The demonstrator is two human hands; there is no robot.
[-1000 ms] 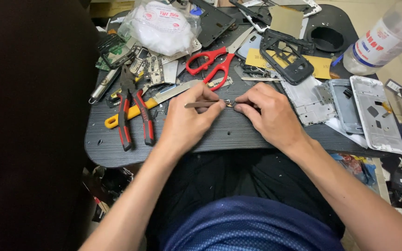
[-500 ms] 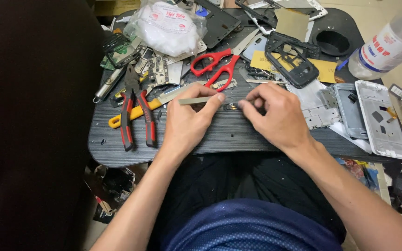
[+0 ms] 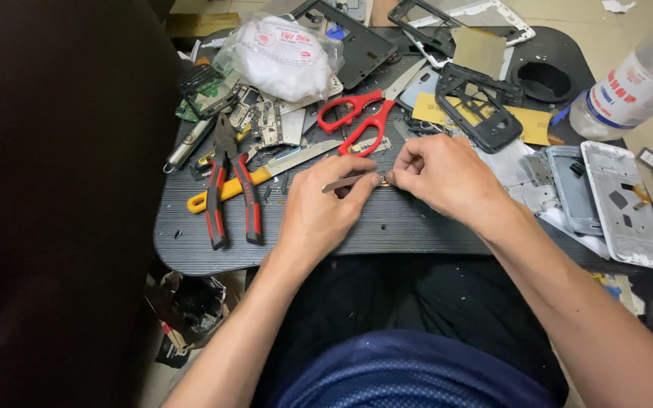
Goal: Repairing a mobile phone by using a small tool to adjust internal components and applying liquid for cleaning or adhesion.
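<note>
Left hand [image 3: 319,208]: pinches tweezers [image 3: 345,182].
Right hand [image 3: 444,177]: fingers closed on tiny metal part [image 3: 384,180].
Risk: part could spring loose into the clutter by the red scissors [image 3: 360,117].

Two hands pinching a tiny part

The left hand [image 3: 319,208] grips tweezers [image 3: 345,182]; the right hand [image 3: 444,177] pinches a small part [image 3: 384,180] at their tip, red scissors [image 3: 360,117] just beyond.

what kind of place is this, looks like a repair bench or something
Probably a makeshift phone repair spot: a small dark table strewn with stripped phone frames, bare circuit boards, red-handled pliers and red scissors.
</note>
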